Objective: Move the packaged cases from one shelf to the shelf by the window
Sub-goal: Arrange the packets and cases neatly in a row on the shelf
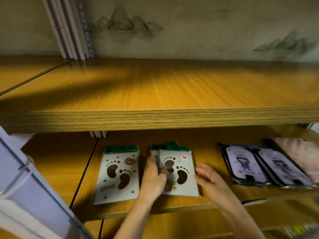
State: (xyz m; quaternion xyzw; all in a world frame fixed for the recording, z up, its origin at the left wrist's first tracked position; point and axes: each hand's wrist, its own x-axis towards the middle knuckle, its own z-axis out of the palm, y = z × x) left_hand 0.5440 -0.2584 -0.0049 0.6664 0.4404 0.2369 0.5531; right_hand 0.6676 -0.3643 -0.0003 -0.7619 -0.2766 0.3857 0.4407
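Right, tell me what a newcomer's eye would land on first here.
The footprint cases, white packs with brown foot-shaped cut-outs, lie mid lower shelf. The left hand grips the stack's left edge and the right hand hovers open at its right edge. A matching stack lies just to the left and purple cases with a cartoon figure sit further right. Above, the broad wooden upper shelf fills the middle of the view.

No text can be read with certainty. The left packaged case (119,173), in the lower middle of the frame, carries a short red print (107,187) near its lower left corner, but it is too blurred to read.
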